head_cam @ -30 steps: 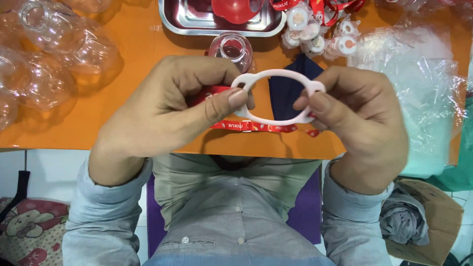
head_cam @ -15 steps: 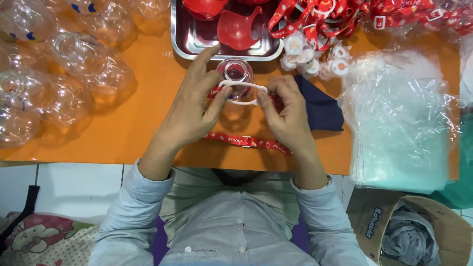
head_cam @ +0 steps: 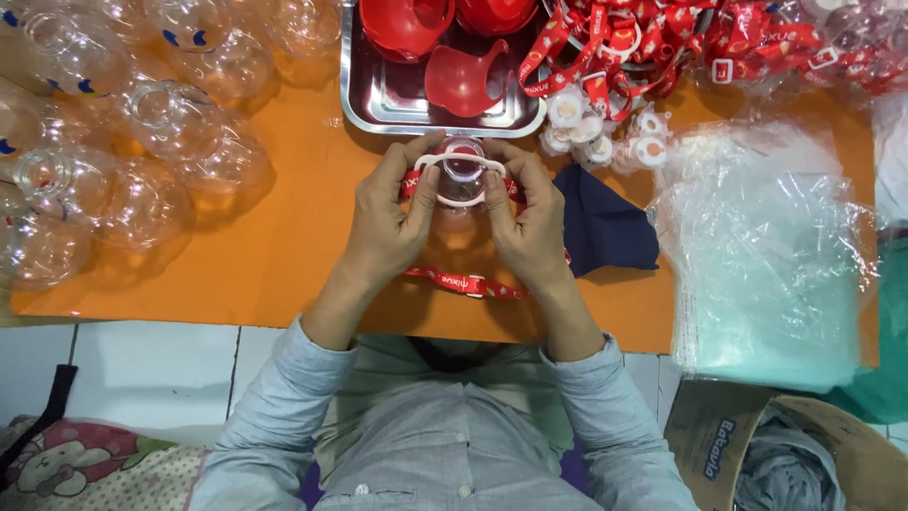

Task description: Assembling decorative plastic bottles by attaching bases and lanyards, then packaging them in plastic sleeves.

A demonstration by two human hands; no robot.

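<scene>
My left hand (head_cam: 390, 220) and my right hand (head_cam: 530, 222) both pinch a white plastic ring (head_cam: 461, 163), stretched over the mouth of a clear plastic bottle (head_cam: 462, 175) standing on the orange table (head_cam: 284, 274). A red strap (head_cam: 463, 282) hangs from the ring and lies on the table between my wrists. The bottle's lower part is hidden by my fingers.
A steel tray (head_cam: 397, 104) with red plastic caps (head_cam: 461, 80) sits just beyond the bottle. Several clear round bottles (head_cam: 142, 123) crowd the left. Red straps (head_cam: 681, 38) and white rings (head_cam: 586, 128) lie far right, with a dark blue cloth (head_cam: 605, 232), clear plastic bags (head_cam: 766, 246) and a cardboard box (head_cam: 785, 454).
My hands moved away from my body with the white ring and lowered it onto the clear bottle's mouth. The camera view shifted forward, showing more of the tray.
</scene>
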